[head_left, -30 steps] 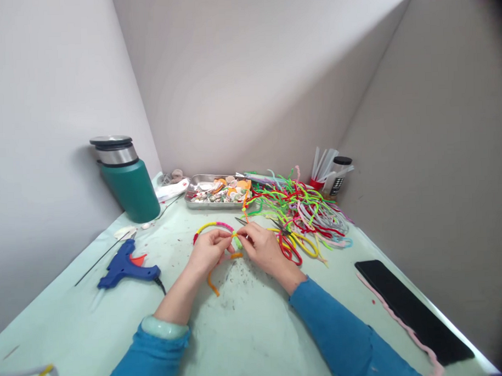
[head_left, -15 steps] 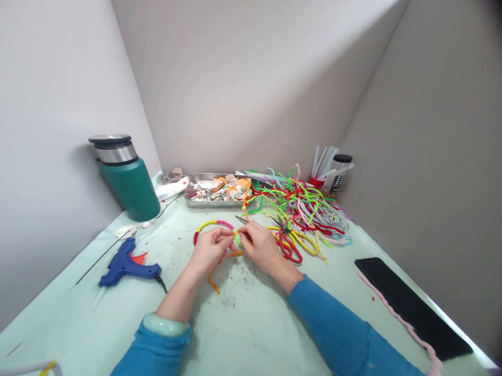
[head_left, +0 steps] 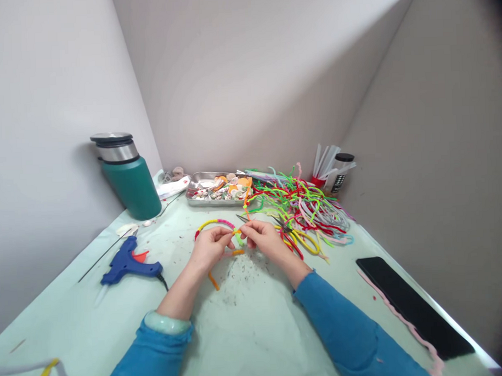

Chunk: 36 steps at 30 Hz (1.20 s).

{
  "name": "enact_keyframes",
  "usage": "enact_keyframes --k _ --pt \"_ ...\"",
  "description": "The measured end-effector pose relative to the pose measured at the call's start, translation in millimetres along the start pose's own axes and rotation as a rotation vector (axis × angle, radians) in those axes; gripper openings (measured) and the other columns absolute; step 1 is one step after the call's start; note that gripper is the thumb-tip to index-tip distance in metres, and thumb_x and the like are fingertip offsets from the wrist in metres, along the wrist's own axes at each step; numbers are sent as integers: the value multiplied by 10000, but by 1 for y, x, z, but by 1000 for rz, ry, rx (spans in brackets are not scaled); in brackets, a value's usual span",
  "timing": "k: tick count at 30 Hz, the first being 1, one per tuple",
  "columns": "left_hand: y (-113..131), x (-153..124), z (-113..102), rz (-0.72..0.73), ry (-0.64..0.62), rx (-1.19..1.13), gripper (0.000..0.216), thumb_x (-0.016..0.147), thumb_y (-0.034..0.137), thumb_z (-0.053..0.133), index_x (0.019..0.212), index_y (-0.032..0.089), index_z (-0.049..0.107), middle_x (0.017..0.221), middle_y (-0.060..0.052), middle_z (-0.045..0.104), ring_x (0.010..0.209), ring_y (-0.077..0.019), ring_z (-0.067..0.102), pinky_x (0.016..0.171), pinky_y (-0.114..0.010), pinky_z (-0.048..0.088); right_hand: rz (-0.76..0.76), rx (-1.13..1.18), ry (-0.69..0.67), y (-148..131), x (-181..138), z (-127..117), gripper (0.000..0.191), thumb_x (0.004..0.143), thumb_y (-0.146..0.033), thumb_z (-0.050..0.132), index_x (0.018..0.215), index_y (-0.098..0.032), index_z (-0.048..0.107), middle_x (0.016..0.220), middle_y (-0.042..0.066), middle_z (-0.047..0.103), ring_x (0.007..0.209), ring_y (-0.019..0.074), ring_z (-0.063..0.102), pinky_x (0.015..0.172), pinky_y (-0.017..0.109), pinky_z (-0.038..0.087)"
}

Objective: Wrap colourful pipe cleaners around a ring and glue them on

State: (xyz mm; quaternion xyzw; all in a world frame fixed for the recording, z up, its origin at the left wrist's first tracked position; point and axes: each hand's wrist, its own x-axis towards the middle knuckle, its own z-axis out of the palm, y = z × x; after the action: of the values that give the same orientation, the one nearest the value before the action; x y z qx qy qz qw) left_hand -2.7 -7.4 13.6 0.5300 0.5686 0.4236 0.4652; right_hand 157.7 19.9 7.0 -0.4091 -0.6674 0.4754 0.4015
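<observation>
My left hand (head_left: 211, 247) and my right hand (head_left: 264, 240) meet at the middle of the table, both pinched on a hoop wrapped in coloured pipe cleaner (head_left: 213, 224). The hoop arcs yellow, pink and red behind my left hand. An orange pipe cleaner (head_left: 213, 281) trails from the pinch down toward me along the table. A green stretch of the hoop shows between my fingertips. Both forearms wear blue sleeves, and a pale green bangle (head_left: 167, 325) sits on my left wrist.
A blue glue gun (head_left: 128, 264) lies left of my hands. A green flask (head_left: 129, 178) stands at the back left. A metal tray (head_left: 218, 189) of small bits sits behind, beside a heap of pipe cleaners (head_left: 307, 213). A black phone (head_left: 411, 303) lies right.
My hands have shifted slightly away from me and my right fingers have turned at the pinch; the orange pipe cleaner moved with them. Nothing else has moved.
</observation>
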Motion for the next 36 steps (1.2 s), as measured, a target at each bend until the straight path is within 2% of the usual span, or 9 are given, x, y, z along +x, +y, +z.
enact_keyframes --k 6,15,18,23,26,30,33,36 --pt "-10 5 -2 128 -6 147 247 725 386 534 784 161 618 640 -10 653 398 -73 431 399 -194 315 62 5 -49 5 2 -3 199 715 -343 599 758 -150 596 533 -46 479 437 62 389 407 179 302" --pt "-10 4 -1 156 -9 168 248 718 382 531 768 159 626 647 -24 658 502 -118 528 447 -208 361 111 -136 -74 1 2 -1 161 728 -304 557 685 -149 561 482 -57 437 426 60 350 406 188 248" --pt "-12 6 -2 177 -2 178 238 716 367 533 774 161 636 642 -21 662 530 -126 548 471 -210 375 73 -134 -70 -1 1 0 144 721 -282 556 670 -148 552 510 -53 448 457 64 368 430 190 265" --pt "-10 6 -3 161 18 133 205 713 349 540 747 164 622 620 -6 655 474 -99 506 445 -198 347 12 -52 -133 -2 0 0 130 715 -271 562 677 -148 545 549 -51 460 483 66 366 453 195 276" --pt "-6 3 -1 124 21 44 204 702 347 557 759 155 595 596 1 642 413 -75 450 410 -189 319 13 34 -40 -1 -1 5 126 712 -269 567 675 -150 544 540 -56 449 481 65 357 453 195 270" --pt "-1 -2 5 61 -58 -104 218 687 350 582 753 144 556 569 6 627 325 -39 352 352 -180 253 47 284 80 4 -1 19 139 711 -283 582 682 -155 533 510 -65 418 447 59 325 428 194 242" --pt "0 -4 7 52 -81 -186 210 670 336 601 730 145 540 559 14 615 304 -28 330 334 -175 231 89 445 99 7 -1 25 160 701 -300 604 697 -156 534 504 -64 421 430 56 323 411 192 227" --pt "0 -3 7 30 -37 -187 204 659 327 607 722 147 535 540 22 601 305 -31 335 330 -174 239 100 393 74 7 1 22 188 716 -339 600 717 -155 560 507 -51 452 429 63 347 405 194 232"
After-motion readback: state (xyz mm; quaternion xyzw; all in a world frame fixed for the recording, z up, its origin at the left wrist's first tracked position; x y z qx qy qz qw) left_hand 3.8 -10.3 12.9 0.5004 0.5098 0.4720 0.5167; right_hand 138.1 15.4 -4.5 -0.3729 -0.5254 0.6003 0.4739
